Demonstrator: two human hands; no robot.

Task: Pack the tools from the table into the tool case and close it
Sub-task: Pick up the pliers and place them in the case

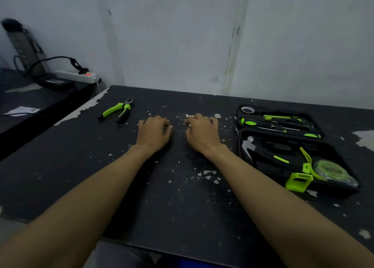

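Here left hand (153,133) and right hand (202,132) rest empty, fingers (162,123) loosely curled; tape measure (327,169) label unreadable.

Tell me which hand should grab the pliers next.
Probably left: the left hand rests nearer the pliers, on its side of the table; the right hand lies nearer the open tool case.

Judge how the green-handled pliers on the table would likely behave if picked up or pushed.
The pliers look like rigid metal with green-and-black sleeved handles, so probably stiff, heavyish and grippy. Their handles lie spread, so one may swing on the pivot when lifted. Flat on the table, they should slide, not roll.
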